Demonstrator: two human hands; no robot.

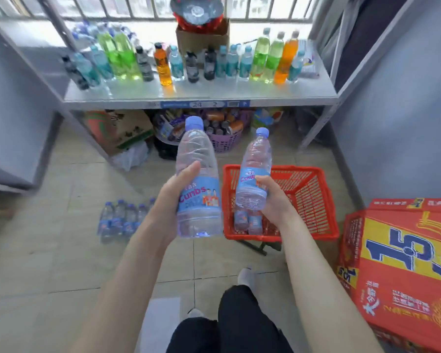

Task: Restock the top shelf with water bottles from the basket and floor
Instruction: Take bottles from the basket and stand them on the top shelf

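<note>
my left fingers (189, 171) clamp one water bottle (197, 149), my right fingers (263, 180) a second bottle (256, 154), both short of the top shelf (163, 95); more wait in the basket (290, 168) and on the floor (74, 250).

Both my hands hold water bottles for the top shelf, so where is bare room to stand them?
The bare strip of the top shelf along its front edge, in front of the row of bottles, is free across its width. The row and the cardboard box behind it crowd the rest.
</note>
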